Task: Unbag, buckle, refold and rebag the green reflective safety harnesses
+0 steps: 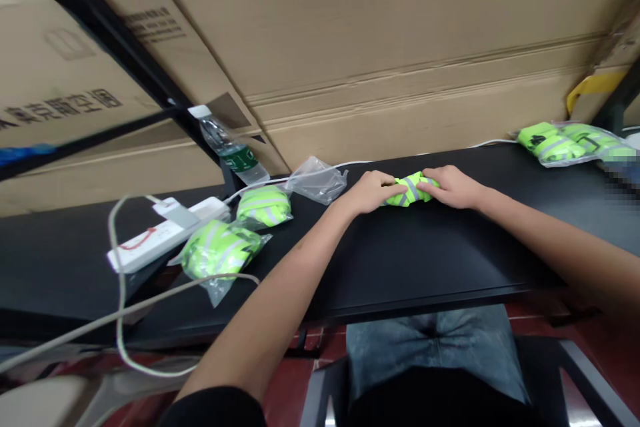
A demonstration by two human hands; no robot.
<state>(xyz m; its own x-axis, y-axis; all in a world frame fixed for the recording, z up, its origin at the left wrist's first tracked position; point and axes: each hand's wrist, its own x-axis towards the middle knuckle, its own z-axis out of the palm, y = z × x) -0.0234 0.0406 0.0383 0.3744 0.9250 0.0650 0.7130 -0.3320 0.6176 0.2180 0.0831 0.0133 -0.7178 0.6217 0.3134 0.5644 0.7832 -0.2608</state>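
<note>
"What's that they've got there?"

"A striped bundle, bright yellow-green cloth with grey bands, on the black table, just right of the middle of the frame."

"Both hands on it?"

"Yes, one at each end. The left hand is closed on its left end, thumb along the front. The right hand grips the other end the same way. The hands are apart, and you can see the stripes between them."

"What's nearest?"

"A crumpled clear bag, just left of the left hand. A thin white cord passes it; over or under, I can't tell."

"And further left?"

"Two more yellow-green lots, each in clear plastic: a smaller packet and, nearer the bottom of the frame, a bigger packet. Beside them lies a white power strip with an adapter on it. Behind, left of centre, there's a bottle with a green label."

"Over on the right?"

"More bagged cloth near the right edge, well apart from the right hand. Big cardboard fills the top of the frame."
</note>
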